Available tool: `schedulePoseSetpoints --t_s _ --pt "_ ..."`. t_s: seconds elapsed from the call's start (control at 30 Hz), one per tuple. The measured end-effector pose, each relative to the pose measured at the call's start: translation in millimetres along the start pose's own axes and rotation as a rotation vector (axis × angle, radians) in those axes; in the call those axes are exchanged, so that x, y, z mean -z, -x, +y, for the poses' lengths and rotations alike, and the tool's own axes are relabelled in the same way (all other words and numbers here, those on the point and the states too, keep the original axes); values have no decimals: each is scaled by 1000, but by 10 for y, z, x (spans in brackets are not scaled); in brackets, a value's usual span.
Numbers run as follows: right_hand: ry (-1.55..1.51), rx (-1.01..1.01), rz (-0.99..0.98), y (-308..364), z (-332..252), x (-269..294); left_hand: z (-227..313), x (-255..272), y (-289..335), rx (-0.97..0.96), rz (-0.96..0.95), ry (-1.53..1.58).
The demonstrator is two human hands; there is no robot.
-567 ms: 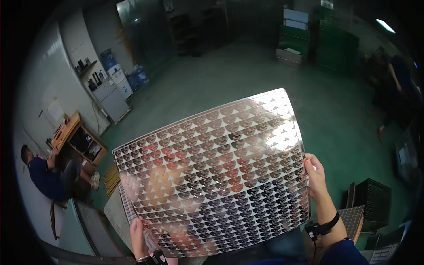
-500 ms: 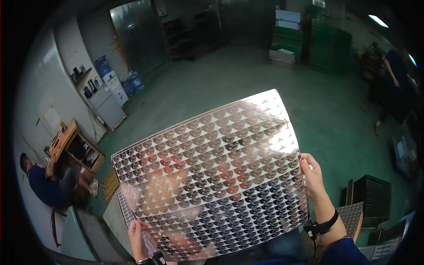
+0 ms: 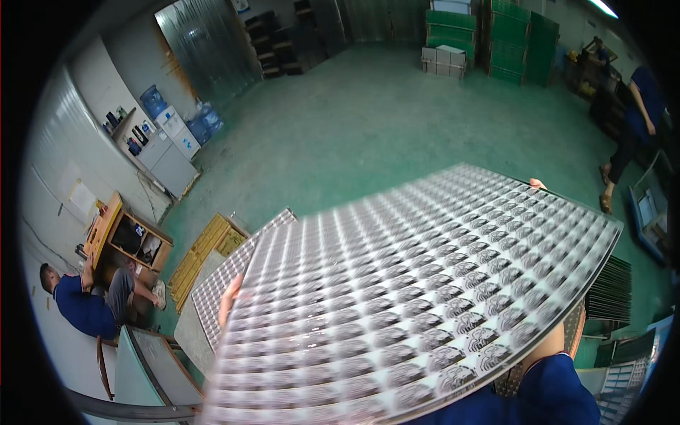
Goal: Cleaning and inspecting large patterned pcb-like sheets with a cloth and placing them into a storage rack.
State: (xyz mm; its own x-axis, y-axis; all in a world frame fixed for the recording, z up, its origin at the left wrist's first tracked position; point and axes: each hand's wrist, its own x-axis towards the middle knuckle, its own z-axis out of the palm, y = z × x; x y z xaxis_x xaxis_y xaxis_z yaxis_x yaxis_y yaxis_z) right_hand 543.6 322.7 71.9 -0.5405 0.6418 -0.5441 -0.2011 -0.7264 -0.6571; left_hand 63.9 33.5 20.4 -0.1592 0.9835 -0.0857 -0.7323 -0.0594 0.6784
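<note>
A large, thin, glossy sheet (image 3: 397, 297) covered in rows of repeated dark half-round prints spreads across the lower middle of the view, tilted and partly blurred. My left hand (image 3: 230, 299) grips its left edge, with only some fingers showing. At the far right edge, the fingertips of my right hand (image 3: 538, 183) curl over the rim; the sheet hides the rest of that hand. A second patterned sheet (image 3: 219, 283) lies to the left, partly under the held one, on a pale grey surface (image 3: 190, 331).
Yellow slats (image 3: 204, 256) are stacked at left, near a seated person (image 3: 85, 304) at a wooden desk (image 3: 106, 223). A black ribbed rack (image 3: 610, 294) stands close on the right. Another person (image 3: 634, 127) is farther right. Green panels (image 3: 508, 42) stand at the back.
The sheet has tipped from facing me to a flatter, bent pose and swung right, its far side rising. My right hand has moved farther away and behind it. More of the second sheet shows.
</note>
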Motion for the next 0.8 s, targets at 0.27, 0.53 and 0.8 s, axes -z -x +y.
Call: schedulePoseSetpoints --t_s 0.27,0.53,0.8 --pt "-145 286 51 -242 220 356 -665 -269 -6 -8 165 -20" --pt "-232 581 40 -260 334 720 -978 -377 98 82 301 4" --pt "378 664 93 233 944 1257 -958 -190 165 -58 312 -118"
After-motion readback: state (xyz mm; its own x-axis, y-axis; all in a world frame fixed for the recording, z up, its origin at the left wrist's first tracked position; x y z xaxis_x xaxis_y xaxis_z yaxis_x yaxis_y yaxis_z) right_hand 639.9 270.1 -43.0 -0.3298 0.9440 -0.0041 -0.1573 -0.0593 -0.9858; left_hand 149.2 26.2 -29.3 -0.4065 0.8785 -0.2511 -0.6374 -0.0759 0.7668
